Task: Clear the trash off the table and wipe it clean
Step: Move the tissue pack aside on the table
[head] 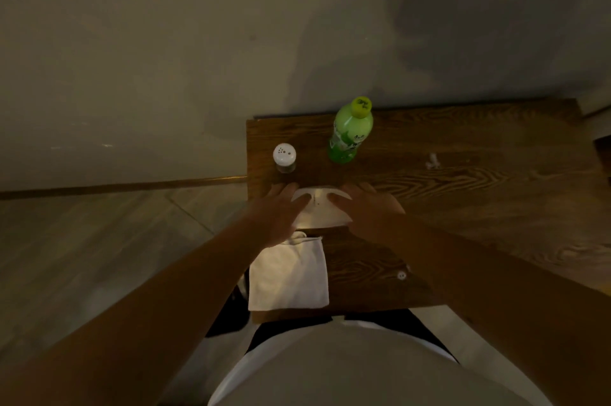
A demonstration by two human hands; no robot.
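A white paper (319, 212) lies near the left end of the brown wooden table (463, 207). My left hand (277, 212) holds its left side and my right hand (367, 207) holds its right side, fingers laid over its edges. Just in front of me a white cloth (289, 273) lies flat at the table's near left corner. A small white scrap (433, 161) sits further right on the table. Another tiny white bit (401, 275) lies near my right forearm.
A green plastic bottle (348, 133) with a yellow cap stands at the back of the table by the wall. A shaker with a white lid (284, 157) stands at the far left corner. Wooden floor stretches to the left.
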